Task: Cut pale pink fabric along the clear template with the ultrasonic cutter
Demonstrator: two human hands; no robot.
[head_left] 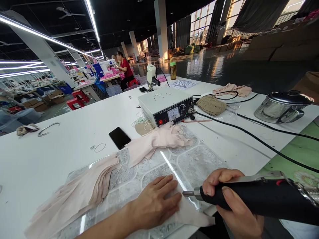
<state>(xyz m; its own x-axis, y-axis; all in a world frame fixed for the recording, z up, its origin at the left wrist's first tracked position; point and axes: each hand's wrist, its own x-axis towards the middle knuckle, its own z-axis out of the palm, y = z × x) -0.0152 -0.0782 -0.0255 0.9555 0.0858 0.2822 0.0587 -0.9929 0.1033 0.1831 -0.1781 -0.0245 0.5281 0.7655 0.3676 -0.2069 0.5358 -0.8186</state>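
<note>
My left hand (159, 202) lies flat on a pale pink cloth piece (191, 215), fingers stretched out and pressing it onto a clear-covered, marble-patterned mat (196, 162). My right hand (236, 202) is wrapped round a black ultrasonic hand tool (264, 199). The tool's narrow metal tip (188, 193) points left and meets the cloth beside my left fingers; whether it presses in, I cannot tell. On the mat's left side rests a layered stack of pink cloth pieces (82, 192). Another pile of pink cloth (159, 139) lies along the mat's far edge.
Behind the mat stands a control box (164, 106) with a dial. A black cable (249, 136) runs from it across the right side. Around it are a black phone (119, 137), a lidded glass pot (281, 106) and a bottle (172, 69). A person in red (126, 68) sits farther back.
</note>
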